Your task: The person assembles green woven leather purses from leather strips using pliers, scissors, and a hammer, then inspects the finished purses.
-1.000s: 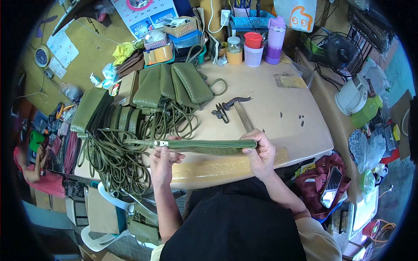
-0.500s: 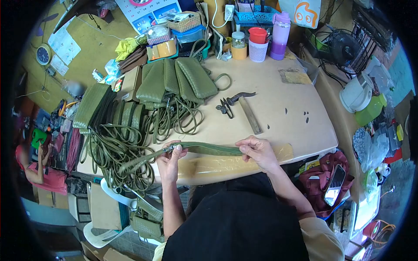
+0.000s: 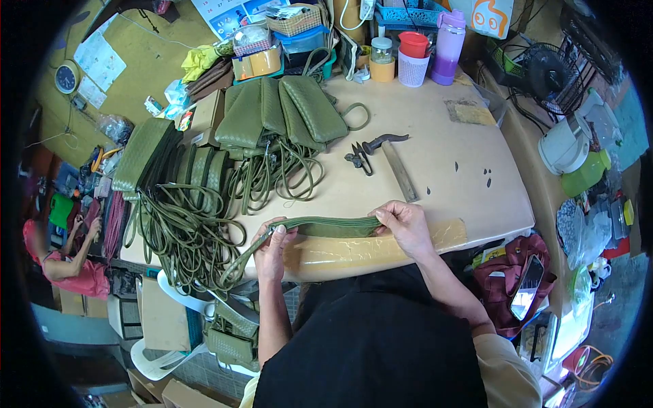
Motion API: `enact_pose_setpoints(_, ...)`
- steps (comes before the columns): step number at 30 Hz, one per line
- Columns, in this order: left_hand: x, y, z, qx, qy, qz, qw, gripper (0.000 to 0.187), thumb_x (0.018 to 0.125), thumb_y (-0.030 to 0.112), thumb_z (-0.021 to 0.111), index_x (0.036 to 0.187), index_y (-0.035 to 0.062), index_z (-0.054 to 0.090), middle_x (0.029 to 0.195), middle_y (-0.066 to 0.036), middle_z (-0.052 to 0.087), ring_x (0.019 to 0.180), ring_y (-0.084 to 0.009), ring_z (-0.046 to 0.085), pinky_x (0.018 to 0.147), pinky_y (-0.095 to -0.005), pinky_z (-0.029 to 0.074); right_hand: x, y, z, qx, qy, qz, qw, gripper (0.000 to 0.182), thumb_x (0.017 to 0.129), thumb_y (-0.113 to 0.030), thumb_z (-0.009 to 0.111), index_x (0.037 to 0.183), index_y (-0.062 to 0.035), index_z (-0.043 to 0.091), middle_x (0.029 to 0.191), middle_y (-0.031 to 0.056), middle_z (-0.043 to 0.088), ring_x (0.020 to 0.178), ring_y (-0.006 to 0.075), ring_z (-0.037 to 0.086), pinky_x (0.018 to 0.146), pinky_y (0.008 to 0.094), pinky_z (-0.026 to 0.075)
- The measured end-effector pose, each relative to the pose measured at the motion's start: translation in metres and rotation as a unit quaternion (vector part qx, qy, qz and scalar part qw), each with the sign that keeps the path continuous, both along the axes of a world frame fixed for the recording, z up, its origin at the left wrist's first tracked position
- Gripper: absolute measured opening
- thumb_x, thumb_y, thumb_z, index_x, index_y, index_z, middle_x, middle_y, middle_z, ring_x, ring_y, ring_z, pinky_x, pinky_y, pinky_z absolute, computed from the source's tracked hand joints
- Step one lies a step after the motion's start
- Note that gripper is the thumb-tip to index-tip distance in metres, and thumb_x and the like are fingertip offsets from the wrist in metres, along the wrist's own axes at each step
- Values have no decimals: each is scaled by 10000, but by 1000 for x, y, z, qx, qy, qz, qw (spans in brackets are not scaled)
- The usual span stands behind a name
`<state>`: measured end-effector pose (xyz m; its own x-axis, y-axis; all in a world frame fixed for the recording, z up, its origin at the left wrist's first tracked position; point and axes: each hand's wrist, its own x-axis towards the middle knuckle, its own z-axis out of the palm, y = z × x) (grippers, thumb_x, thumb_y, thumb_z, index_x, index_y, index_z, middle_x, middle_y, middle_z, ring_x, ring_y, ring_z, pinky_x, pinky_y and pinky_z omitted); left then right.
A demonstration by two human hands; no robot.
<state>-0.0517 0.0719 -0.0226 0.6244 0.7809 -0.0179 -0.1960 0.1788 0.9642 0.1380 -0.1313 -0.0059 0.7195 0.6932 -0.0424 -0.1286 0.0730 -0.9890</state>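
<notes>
The green pouch (image 3: 337,228) is up over the near edge of the bench (image 3: 476,183), the left hand (image 3: 271,250) gripping its left end, the right hand (image 3: 407,230) pinching its right. Left of it lie tangled straps (image 3: 187,234); farther back, a hammer (image 3: 401,173) and, well beyond, a purple bottle (image 3: 448,49).

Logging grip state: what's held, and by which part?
A green zippered pouch, left hand at one end, right hand at the other.

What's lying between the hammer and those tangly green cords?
A small dark metal tool, maybe pliers, on the tan tabletop. The head view shows it between the hammer and the green cords.
</notes>
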Motion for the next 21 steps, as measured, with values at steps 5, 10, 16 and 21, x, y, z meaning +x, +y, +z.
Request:
enact_pose_setpoints(5,-1,0,-3,5,-23,-10,1000,283,894,133,648,1105,-42,578,986,-133,651,896,-211,660,827,-314,550,2,4,-10,11,31,4,999,160,937,-71,568,874,53,645,762,66,665,629,84,603,588,215,522)
enact_pose_setpoints(10,-1,-2,-3,-20,-56,-20,998,294,890,125,649,1115,-47,569,995,-144,650,911,-217,659,846,-315,548,2,8,-14,24,78,-14,997,210,950,-98,555,796,33,615,730,58,658,577,81,591,547,223,524)
enact_pose_setpoints(16,-3,-1,-3,-45,-66,-25,996,355,871,147,669,1155,-29,550,1071,-140,633,919,-189,645,851,-300,531,14,3,-6,-104,-39,93,990,190,922,-166,619,792,-38,566,694,27,625,566,51,544,508,214,446)
enact_pose_setpoints(21,24,-5,43,115,-18,-22,993,559,851,245,698,1300,6,465,1167,-126,588,983,-174,581,886,-310,481,-25,9,49,-123,-229,270,927,217,816,-139,693,752,-30,517,656,48,576,568,94,512,509,283,422)
